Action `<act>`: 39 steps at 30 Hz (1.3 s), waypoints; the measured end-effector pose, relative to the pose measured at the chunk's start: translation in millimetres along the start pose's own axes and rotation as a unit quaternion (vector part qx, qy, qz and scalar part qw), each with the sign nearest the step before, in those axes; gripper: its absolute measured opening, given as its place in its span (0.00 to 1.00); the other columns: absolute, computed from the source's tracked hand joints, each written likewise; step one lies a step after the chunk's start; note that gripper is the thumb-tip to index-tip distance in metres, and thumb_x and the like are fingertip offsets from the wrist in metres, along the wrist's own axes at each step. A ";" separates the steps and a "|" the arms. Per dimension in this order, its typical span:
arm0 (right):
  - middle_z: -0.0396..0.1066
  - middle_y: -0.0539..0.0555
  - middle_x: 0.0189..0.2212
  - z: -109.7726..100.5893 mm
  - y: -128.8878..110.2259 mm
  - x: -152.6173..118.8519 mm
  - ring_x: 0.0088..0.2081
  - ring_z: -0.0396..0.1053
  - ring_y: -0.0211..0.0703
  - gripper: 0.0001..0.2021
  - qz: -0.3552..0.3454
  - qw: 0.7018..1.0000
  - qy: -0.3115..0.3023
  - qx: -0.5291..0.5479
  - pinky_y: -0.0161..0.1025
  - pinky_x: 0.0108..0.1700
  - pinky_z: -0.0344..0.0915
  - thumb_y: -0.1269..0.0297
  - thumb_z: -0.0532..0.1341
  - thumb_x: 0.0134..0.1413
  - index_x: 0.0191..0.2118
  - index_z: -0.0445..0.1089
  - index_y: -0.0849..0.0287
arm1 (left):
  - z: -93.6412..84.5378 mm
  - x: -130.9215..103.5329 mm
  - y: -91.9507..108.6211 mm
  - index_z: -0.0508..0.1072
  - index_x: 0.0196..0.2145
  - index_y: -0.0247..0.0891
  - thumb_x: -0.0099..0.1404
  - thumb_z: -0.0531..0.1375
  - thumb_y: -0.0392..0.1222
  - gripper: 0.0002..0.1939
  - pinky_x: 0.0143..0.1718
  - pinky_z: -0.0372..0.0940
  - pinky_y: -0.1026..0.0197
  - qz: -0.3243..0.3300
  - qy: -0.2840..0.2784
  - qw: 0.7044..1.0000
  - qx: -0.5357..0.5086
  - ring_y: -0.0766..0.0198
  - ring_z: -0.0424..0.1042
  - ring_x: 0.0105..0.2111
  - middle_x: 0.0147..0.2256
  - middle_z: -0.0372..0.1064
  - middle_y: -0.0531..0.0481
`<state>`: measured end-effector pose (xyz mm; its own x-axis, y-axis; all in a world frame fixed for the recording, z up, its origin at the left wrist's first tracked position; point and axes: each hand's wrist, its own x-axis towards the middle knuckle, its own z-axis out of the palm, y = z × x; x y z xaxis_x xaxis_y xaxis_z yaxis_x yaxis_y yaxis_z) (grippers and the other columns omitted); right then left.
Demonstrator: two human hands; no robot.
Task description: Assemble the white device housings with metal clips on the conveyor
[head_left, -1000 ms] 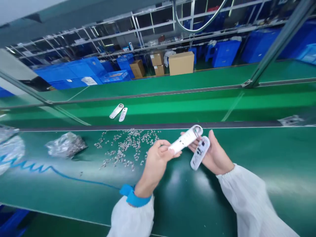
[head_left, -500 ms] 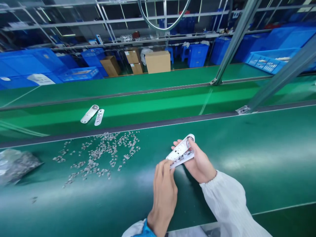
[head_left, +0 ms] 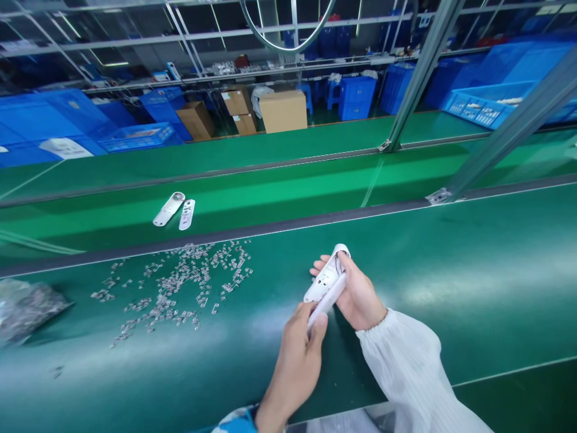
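Both hands work on a long white plastic housing with rounded ends, which is parted into two halves. My right hand (head_left: 360,297) cradles the wider housing half (head_left: 325,281) in its palm, thumb over the round end where thin wires show. The narrower white cover (head_left: 328,302) is pinched at its near end between the thumb and fingers of my left hand (head_left: 300,352). It is tilted on edge beside the wider half, so its inner face is mostly hidden. Left of the hands, many small metal pieces (head_left: 174,282) lie scattered on the green bench.
A clear plastic bag of small dark parts (head_left: 31,310) sits at the bench's left. On the green conveyor belt (head_left: 279,198) lie another white housing half (head_left: 169,209) and its cover (head_left: 187,214). A metal post (head_left: 509,126) rises at right. Blue crates (head_left: 473,108) and cartons (head_left: 283,111) stand beyond.
My left hand has turned the narrower cover, so its inner parts no longer face me and its outer side shows. The belt's housing pieces have shifted slightly right in view.
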<state>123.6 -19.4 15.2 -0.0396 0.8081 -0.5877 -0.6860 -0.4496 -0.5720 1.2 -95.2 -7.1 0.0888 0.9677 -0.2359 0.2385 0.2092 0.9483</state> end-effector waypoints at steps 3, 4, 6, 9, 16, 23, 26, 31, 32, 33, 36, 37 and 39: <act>0.78 0.56 0.32 -2.2 5.1 4.7 0.35 0.76 0.46 0.17 -0.032 0.998 0.015 -0.060 0.37 0.35 0.71 0.49 0.64 0.53 0.36 0.74 0.61 | -9.7 2.2 13.2 0.64 0.30 0.37 0.68 0.53 0.59 0.21 0.19 0.43 0.67 -0.130 -0.091 0.961 -0.225 0.74 0.43 0.17 0.19 0.46 0.61; 0.77 0.55 0.29 -2.9 7.2 5.6 0.32 0.75 0.44 0.18 -0.038 0.996 0.020 -0.084 0.36 0.32 0.71 0.48 0.64 0.52 0.34 0.74 0.61 | -11.5 2.9 15.5 0.63 0.30 0.37 0.67 0.55 0.58 0.21 0.19 0.40 0.67 -0.146 -0.094 0.952 -0.252 0.74 0.40 0.17 0.19 0.43 0.63; 0.75 0.54 0.23 -4.4 11.9 6.4 0.24 0.72 0.42 0.21 -0.057 0.988 0.028 -0.140 0.36 0.26 0.68 0.45 0.63 0.51 0.29 0.73 0.62 | -13.2 4.1 15.5 0.65 0.35 0.36 0.64 0.61 0.56 0.19 0.19 0.42 0.67 -0.136 -0.055 0.966 -0.211 0.74 0.44 0.16 0.18 0.45 0.63; 0.67 0.52 0.14 -7.8 19.7 7.0 0.15 0.65 0.39 0.25 -0.122 0.953 0.035 -0.274 0.35 0.18 0.62 0.40 0.58 0.53 0.21 0.68 0.59 | -12.1 4.4 4.7 0.66 0.49 0.38 0.62 0.63 0.53 0.23 0.23 0.57 0.65 -0.020 0.104 0.994 0.002 0.66 0.65 0.24 0.27 0.66 0.53; 0.69 0.53 0.18 -6.9 36.8 1.7 0.21 0.66 0.42 0.29 -0.145 0.923 0.019 -0.355 0.36 0.22 0.61 0.36 0.52 0.55 0.21 0.67 0.57 | -5.8 -0.8 -18.7 0.69 0.55 0.42 0.69 0.57 0.36 0.18 0.42 0.66 0.60 0.255 0.215 0.903 0.270 0.60 0.72 0.42 0.43 0.72 0.45; 0.74 0.54 0.35 -11.8 30.9 -16.6 0.37 0.70 0.45 0.21 -0.090 0.962 -0.087 -0.242 0.39 0.41 0.67 0.44 0.56 0.59 0.43 0.72 0.58 | -5.3 -6.8 -5.8 0.71 0.56 0.41 0.69 0.55 0.38 0.18 0.50 0.68 0.57 0.219 0.190 0.925 0.243 0.57 0.72 0.50 0.50 0.73 0.43; 0.73 0.55 0.41 -19.6 22.5 -18.4 0.42 0.71 0.46 0.19 -0.100 0.945 -0.210 -0.231 0.43 0.48 0.67 0.51 0.58 0.61 0.52 0.69 0.57 | -12.7 -7.8 2.6 0.71 0.57 0.43 0.70 0.55 0.42 0.19 0.53 0.68 0.57 0.145 0.126 0.960 0.201 0.55 0.70 0.55 0.54 0.71 0.45; 0.73 0.56 0.45 -30.4 18.5 -14.3 0.46 0.71 0.47 0.19 -0.141 0.919 -0.263 -0.258 0.44 0.51 0.66 0.55 0.59 0.62 0.55 0.67 0.58 | -23.9 -8.9 13.9 0.62 0.64 0.46 0.70 0.55 0.47 0.26 0.55 0.68 0.55 0.043 0.017 0.998 0.044 0.55 0.69 0.57 0.58 0.68 0.50; 0.73 0.56 0.46 -30.5 19.3 -14.0 0.47 0.71 0.47 0.19 -0.146 0.918 -0.265 -0.257 0.44 0.52 0.65 0.56 0.59 0.62 0.55 0.67 0.58 | -24.0 -9.3 15.3 0.62 0.63 0.46 0.69 0.55 0.47 0.26 0.54 0.68 0.55 0.035 0.020 0.999 0.025 0.55 0.69 0.56 0.58 0.68 0.50; 0.73 0.56 0.46 -29.8 20.1 -14.2 0.47 0.71 0.47 0.19 -0.149 0.917 -0.266 -0.257 0.44 0.52 0.65 0.56 0.59 0.62 0.55 0.68 0.58 | -23.6 -9.9 16.5 0.63 0.63 0.45 0.68 0.56 0.47 0.26 0.53 0.69 0.55 0.030 0.027 0.999 0.011 0.54 0.70 0.56 0.57 0.69 0.49; 0.73 0.56 0.46 -24.9 18.9 -17.3 0.48 0.71 0.47 0.19 -0.149 0.917 -0.266 -0.256 0.43 0.52 0.65 0.57 0.60 0.61 0.55 0.69 0.58 | -21.1 -12.4 19.0 0.67 0.61 0.45 0.66 0.59 0.46 0.26 0.50 0.71 0.54 0.019 0.052 0.998 -0.025 0.51 0.72 0.54 0.55 0.71 0.48; 0.74 0.56 0.46 -23.2 17.3 -18.7 0.48 0.71 0.48 0.20 -0.148 0.917 -0.268 -0.255 0.43 0.52 0.65 0.56 0.60 0.61 0.55 0.69 0.58 | -20.7 -13.4 19.4 0.67 0.61 0.46 0.66 0.60 0.46 0.26 0.51 0.70 0.54 0.015 0.055 0.998 -0.036 0.51 0.71 0.54 0.55 0.71 0.49; 0.74 0.56 0.45 -21.1 13.4 -21.2 0.47 0.72 0.47 0.20 -0.147 0.916 -0.274 -0.252 0.42 0.51 0.65 0.54 0.60 0.60 0.54 0.69 0.58 | -20.8 -15.7 19.0 0.66 0.61 0.48 0.66 0.60 0.46 0.26 0.54 0.68 0.54 0.007 0.051 0.998 -0.047 0.52 0.69 0.56 0.58 0.68 0.51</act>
<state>130.6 -50.6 8.0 -0.3607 0.9301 -0.0695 -0.3080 -0.1891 -0.9324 -15.8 -103.5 19.1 -0.0084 0.9789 -0.2044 0.1464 0.2034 0.9681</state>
